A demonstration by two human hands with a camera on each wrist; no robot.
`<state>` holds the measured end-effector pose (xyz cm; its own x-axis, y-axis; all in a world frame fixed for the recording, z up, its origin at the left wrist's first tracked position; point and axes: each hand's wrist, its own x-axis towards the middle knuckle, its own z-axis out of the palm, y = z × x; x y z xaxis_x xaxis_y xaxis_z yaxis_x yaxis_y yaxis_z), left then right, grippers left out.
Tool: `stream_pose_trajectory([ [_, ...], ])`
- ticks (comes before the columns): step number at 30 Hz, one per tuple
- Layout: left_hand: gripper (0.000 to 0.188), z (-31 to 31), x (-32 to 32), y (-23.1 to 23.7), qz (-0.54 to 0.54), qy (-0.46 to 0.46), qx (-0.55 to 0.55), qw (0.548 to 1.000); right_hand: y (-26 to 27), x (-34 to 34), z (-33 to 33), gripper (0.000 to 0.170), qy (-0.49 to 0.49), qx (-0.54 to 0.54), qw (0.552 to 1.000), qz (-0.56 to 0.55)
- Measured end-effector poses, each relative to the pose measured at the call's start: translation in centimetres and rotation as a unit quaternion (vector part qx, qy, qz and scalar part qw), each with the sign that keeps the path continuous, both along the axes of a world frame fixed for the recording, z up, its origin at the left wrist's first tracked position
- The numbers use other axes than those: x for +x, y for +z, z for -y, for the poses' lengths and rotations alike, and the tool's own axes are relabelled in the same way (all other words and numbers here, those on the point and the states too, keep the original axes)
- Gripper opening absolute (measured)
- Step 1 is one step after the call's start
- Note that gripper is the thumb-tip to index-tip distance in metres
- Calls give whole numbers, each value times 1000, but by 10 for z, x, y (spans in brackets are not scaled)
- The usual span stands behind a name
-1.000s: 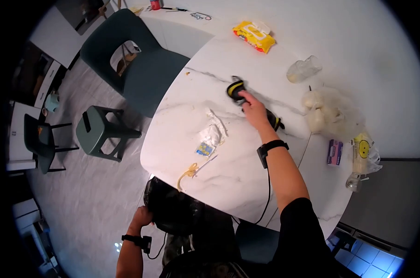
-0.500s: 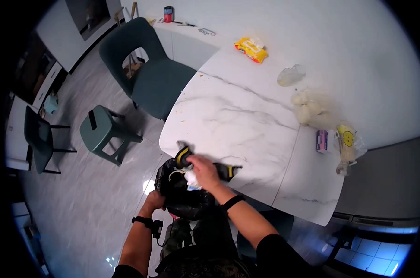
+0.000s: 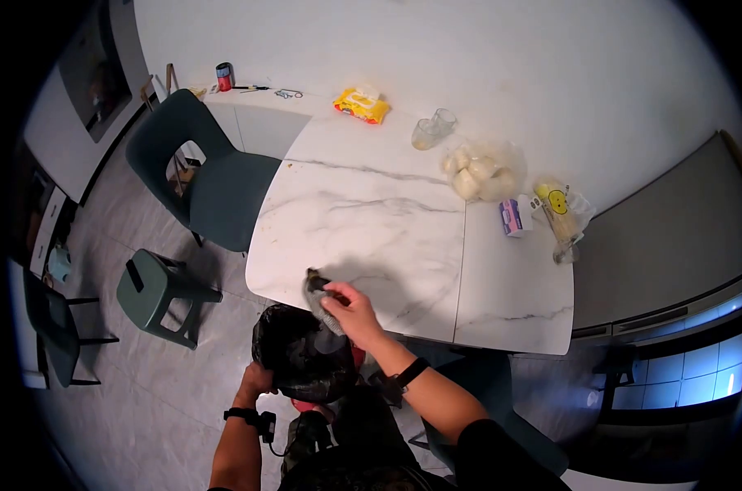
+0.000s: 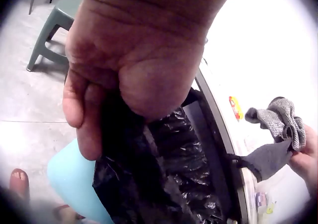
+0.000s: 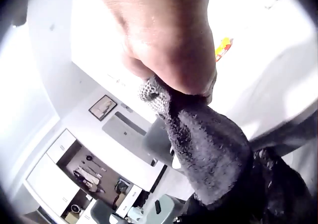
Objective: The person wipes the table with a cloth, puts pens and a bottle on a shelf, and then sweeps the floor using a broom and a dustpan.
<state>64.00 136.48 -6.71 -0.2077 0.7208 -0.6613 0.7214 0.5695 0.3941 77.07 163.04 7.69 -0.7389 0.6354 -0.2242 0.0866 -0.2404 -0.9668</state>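
Observation:
A bin lined with a black bag (image 3: 313, 386) stands against the table's near edge. My left hand (image 3: 258, 379) grips its left rim; in the left wrist view, fingers of the left hand (image 4: 131, 60) curl over the black plastic (image 4: 159, 169), with a light-blue surface below. Over the bin's far right side, my right hand (image 3: 354, 317) pinches a grey and black fabric item (image 3: 316, 301). It hangs down, with a knitted, speckled part (image 4: 283, 119) and a dark fuzzy part (image 5: 208, 149). The right fingertips are partly hidden in the right wrist view.
On the white marble-pattern table (image 3: 354, 229) lie a yellow wipes pack (image 3: 361, 106), clear cups (image 3: 433, 129), a bag of pale round items (image 3: 481, 170), a purple box (image 3: 511, 218) and a yellow-marked packet (image 3: 559, 209). Chair (image 3: 232, 192) and stool (image 3: 162, 295) stand left.
My right hand came from the table to above the bin with the fabric item. White crumpled material and a yellow strip, earlier on the table, no longer lie there. My left hand kept its rim grip.

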Motion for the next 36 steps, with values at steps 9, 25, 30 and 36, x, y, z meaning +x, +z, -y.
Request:
stream_pose_trajectory([
  [9,16,-4,4,-3,97,227,-31,969,-10,3,-8,18,22,141,989,44],
  [25,31,-16,10,13,105,299,-64,946,-16,19,-65,14,-106,-194,975,-4],
  [30,30,1,14,-30,40,210,-31,976,-48,43,-101,33,-63,291,934,199],
  [36,28,-3,10,-6,32,115,-12,993,-29,25,-47,85,192,523,780,285],
])
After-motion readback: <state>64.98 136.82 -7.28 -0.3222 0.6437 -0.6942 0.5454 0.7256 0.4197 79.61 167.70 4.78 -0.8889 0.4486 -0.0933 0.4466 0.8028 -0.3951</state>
